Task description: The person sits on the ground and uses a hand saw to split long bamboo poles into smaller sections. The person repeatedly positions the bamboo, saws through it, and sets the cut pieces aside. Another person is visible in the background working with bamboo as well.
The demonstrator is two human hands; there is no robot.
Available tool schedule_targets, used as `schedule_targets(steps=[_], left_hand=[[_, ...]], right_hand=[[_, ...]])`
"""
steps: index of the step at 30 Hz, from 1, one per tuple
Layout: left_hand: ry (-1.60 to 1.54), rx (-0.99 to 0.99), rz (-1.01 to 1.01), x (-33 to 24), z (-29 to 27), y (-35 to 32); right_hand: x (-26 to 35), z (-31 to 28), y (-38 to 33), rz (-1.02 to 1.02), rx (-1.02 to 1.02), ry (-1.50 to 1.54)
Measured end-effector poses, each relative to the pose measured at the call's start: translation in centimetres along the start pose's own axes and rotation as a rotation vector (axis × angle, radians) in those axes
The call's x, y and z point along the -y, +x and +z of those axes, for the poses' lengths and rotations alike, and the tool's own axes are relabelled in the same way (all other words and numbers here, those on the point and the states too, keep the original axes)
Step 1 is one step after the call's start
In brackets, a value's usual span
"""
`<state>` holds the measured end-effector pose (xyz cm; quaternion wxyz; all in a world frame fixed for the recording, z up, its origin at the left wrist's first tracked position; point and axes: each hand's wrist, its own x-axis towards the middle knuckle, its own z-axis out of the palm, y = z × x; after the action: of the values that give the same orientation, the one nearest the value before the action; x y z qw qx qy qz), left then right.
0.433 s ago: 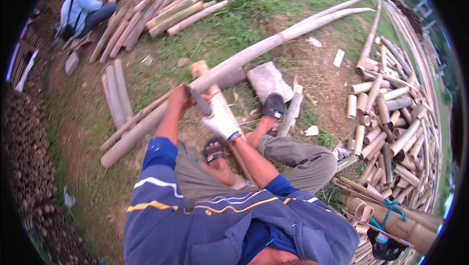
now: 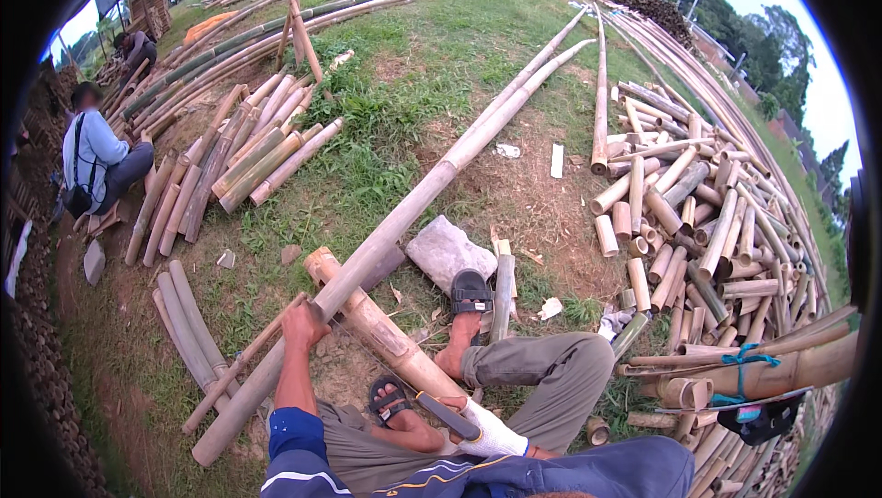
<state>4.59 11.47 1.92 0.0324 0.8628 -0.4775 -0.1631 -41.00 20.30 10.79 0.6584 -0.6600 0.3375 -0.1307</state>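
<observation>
1. A long bamboo pole (image 2: pixel 395 230) is lying on a slant in front of the person, running from near the left leg far out over the grass. It is resting across a thick bamboo piece (image 2: pixel 395 344), close to that piece's far end.
2. The bare left hand (image 2: pixel 303 325) is holding the pole, with its fingers bent over it. A thin stick (image 2: pixel 243 363) is lying beside the pole and meeting the hand. Nobody can tell if the hand is gripping it too.
3. The right hand (image 2: pixel 496 434), wearing a white glove, is holding a saw (image 2: pixel 448 417) with its fingers tucked around the dark handle. The thin blade is pointing up toward the pole, near the left hand. Its touch is too faint to tell.
4. The pole is showing no gap, so it seems to be waiting in one long piece. Any small cut is hiding from view.
5. Lots of short pieces are already lying cut: a big pile (image 2: pixel 751 288) on the right, a smaller pile (image 2: pixel 299 160) at the upper left, and three grey pieces (image 2: pixel 188 342) nearer.
6. A pale stone (image 2: pixel 447 248) is sitting just beyond the right sandal (image 2: pixel 471 294).
7. A person in light blue (image 2: pixel 96 153) is sitting farther off, wearing a black bag (image 2: pixel 81 199). What it is holding inside is not showing.
</observation>
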Motion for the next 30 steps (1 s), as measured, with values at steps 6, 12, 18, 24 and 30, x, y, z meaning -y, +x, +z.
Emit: schedule_targets(steps=[6, 12, 18, 24, 30], left_hand=[[-0.010, -0.045, -0.132, 0.0, 1.2, 0.8], [0.026, -0.080, -0.111, -0.6, 0.8, 0.5], [-0.031, -0.139, -0.098, 1.0, 1.0, -0.5], [-0.022, -0.139, -0.125, 0.0, 1.0, -0.9], [0.046, -0.080, -0.074, 0.0, 1.4, 0.0]], right_hand=[[-0.8, 2.6, 17.7, -0.321, -0.058, -0.169], [0.2, 2.7, 20.3, -0.242, -0.105, -0.217], [0.4, -0.4, 2.0, -0.011, 0.000, -0.076], [-1.0, 2.4, 12.6, -0.236, 0.004, 0.083], [3.4, 4.3, 24.5, -0.298, -0.059, -0.160]])
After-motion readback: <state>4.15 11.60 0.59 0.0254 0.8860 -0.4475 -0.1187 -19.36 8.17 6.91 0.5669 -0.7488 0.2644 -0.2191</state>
